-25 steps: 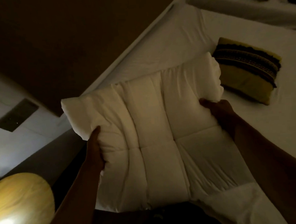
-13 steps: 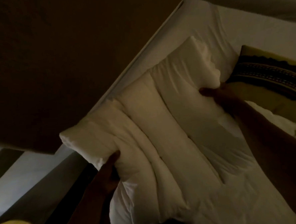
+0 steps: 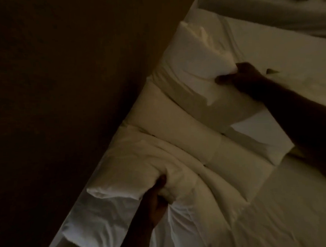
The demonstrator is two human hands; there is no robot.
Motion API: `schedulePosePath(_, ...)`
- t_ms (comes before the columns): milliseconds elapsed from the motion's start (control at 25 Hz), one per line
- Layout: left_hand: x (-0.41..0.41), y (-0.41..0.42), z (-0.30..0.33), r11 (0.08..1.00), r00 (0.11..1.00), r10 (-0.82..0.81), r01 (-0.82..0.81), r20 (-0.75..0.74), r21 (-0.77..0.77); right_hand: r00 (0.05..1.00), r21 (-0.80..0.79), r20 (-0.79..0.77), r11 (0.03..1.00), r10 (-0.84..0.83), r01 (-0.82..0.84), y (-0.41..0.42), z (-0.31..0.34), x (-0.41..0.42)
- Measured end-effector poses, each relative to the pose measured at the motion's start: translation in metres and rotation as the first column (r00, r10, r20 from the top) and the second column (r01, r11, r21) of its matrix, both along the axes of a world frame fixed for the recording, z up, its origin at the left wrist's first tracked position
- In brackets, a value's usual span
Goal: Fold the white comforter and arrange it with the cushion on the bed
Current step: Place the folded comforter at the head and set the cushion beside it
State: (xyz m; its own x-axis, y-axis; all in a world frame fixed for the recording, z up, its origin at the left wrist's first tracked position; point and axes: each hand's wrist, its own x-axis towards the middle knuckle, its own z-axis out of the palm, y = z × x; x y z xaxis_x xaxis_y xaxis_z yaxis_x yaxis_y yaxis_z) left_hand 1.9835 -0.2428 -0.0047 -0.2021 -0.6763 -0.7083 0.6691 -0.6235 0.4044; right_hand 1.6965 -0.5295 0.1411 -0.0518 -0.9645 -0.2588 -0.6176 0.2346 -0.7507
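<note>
White quilted comforter (image 3: pixel 178 141), folded to a thick band, lying along bed (image 3: pixel 279 221) edge next to dark wall (image 3: pixel 61 91). Left hand (image 3: pixel 155 200) clenched on near end, fingers buried in bunched fabric. Right hand (image 3: pixel 241 76) pinching far end, fingers closed on corner. Cushion mostly out of view; only a sliver at right edge, uncertain. Dim light, detail poor. Step judged: setting folded bundle down and squaring it. Best done by lowering both ends together, keeping layers stacked, tugging ends apart to flatten creases, then releasing far corner last. Risk: near end unfolding on release.
</note>
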Motion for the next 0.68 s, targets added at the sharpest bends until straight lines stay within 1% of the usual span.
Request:
schedulePosePath(40,-0.003,-0.025,-0.001,0.999,1.000,-0.007,0.006,-0.015,-0.050,0.997,-0.031,-0.082,1.000,-0.009,0.006,-0.028,0.004,0.001)
schedulePosePath(80,-0.005,-0.049,-0.001,0.996,0.999,-0.015,0.012,-0.036,-0.094,0.979,-0.068,-0.202,0.997,-0.033,0.020,-0.058,0.008,0.002)
schedulePosePath(120,-0.006,-0.068,-0.010,0.993,0.999,-0.025,0.022,-0.020,-0.112,0.931,-0.111,-0.359,0.993,-0.071,0.033,-0.083,0.008,0.002)
schedulePosePath(160,-0.009,-0.083,-0.018,0.995,0.999,-0.029,0.031,0.026,-0.100,0.855,-0.167,-0.507,0.986,-0.108,0.026,-0.103,0.003,0.004)
schedulePosePath(200,-0.011,-0.093,-0.038,0.998,0.995,-0.020,0.025,0.098,-0.054,0.788,-0.225,-0.601,0.974,-0.134,-0.006,-0.120,-0.013,0.008)
schedulePosePath(240,-0.013,-0.097,-0.055,0.999,0.978,-0.041,0.035,0.205,0.031,0.760,-0.243,-0.639,0.969,-0.119,-0.052,-0.128,-0.037,0.014)
schedulePosePath(280,-0.013,-0.094,-0.072,0.990,0.952,-0.078,0.039,0.296,0.133,0.760,-0.207,-0.648,0.973,-0.059,-0.101,-0.125,-0.070,0.024)
schedulePosePath(320,-0.010,-0.088,-0.086,0.977,0.926,-0.110,0.035,0.362,0.208,0.772,-0.139,-0.635,0.978,0.031,-0.153,-0.111,-0.108,0.034)
schedulePosePath(360,-0.006,-0.080,-0.098,0.970,0.907,-0.143,0.048,0.396,0.240,0.782,-0.060,-0.611,0.977,0.124,-0.202,-0.089,-0.148,0.046)
schedulePosePath(400,0.000,-0.076,-0.104,0.965,0.901,-0.144,0.036,0.409,0.260,0.785,0.013,-0.587,0.971,0.199,-0.237,-0.059,-0.181,0.058)
schedulePosePath(440,0.008,-0.078,-0.106,0.969,0.905,-0.105,0.000,0.413,0.247,0.786,0.052,-0.568,0.964,0.244,-0.261,-0.031,-0.210,0.066)
schedulePosePath(480,0.020,-0.082,-0.105,0.977,0.909,-0.016,-0.075,0.418,0.201,0.791,0.052,-0.558,0.961,0.252,-0.270,-0.002,-0.229,0.074)
schedulePosePath(520,0.036,-0.089,-0.104,0.968,0.916,0.122,-0.194,0.382,0.157,0.805,0.021,-0.547,0.965,0.229,-0.261,0.024,-0.241,0.078)
schedulePosePath(560,0.053,-0.100,-0.104,0.948,0.917,0.247,-0.296,0.314,0.117,0.827,-0.019,-0.529,0.972,0.189,-0.234,0.047,-0.248,0.080)
schedulePosePath(600,0.070,-0.111,-0.102,0.935,0.911,0.325,-0.350,0.252,0.057,0.849,-0.057,-0.511,0.980,0.134,-0.189,0.070,-0.253,0.080)
schedulePosePath(640,0.084,-0.124,-0.102,0.931,0.906,0.355,-0.365,0.232,0.001,0.872,-0.083,-0.487,0.990,0.058,-0.112,0.094,-0.257,0.077)
schedulePosePath(680,0.095,-0.136,-0.102,0.937,0.903,0.344,-0.348,0.259,-0.034,0.888,-0.088,-0.458,0.996,-0.039,-0.001,0.120,-0.261,0.072)
